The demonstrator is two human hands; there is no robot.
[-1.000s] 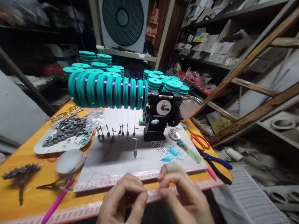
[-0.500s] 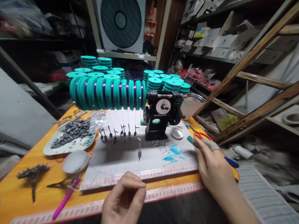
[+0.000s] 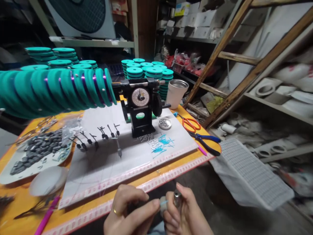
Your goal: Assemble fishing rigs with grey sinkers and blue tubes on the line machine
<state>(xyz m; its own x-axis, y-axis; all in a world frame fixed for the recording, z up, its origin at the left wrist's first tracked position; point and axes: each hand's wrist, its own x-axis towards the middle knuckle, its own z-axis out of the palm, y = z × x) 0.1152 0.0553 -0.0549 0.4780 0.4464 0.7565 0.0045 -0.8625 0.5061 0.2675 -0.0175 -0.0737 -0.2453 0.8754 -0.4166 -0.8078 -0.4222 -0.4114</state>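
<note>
My left hand (image 3: 133,209), with a ring on one finger, is closed near the table's front edge. Its fingertips meet my right hand, and whatever they pinch is too small to make out. My right hand (image 3: 186,209) is wrapped round a small cylinder with a round metal end (image 3: 177,195). A pale cover (image 3: 163,206) sits on one of its fingers, with a thin blue streak across it. Beyond the hands is a white board (image 3: 137,160) bearing blue thin pieces (image 3: 162,143), silver beads (image 3: 149,139) and a hanging dark weight (image 3: 119,152).
A black winder (image 3: 141,114) carries a row of teal spools (image 3: 56,91) on the left. Orange-handled scissors (image 3: 192,124) and blue-black pliers (image 3: 207,138) lie at the right edge. A tray (image 3: 7,178) of grey weights is at left; a white basket (image 3: 254,173) stands right.
The view has swung right and closer. My right hand has come from the board's right side, with the small cylinder, down to my left hand. Scissors and pliers now show fully.
</note>
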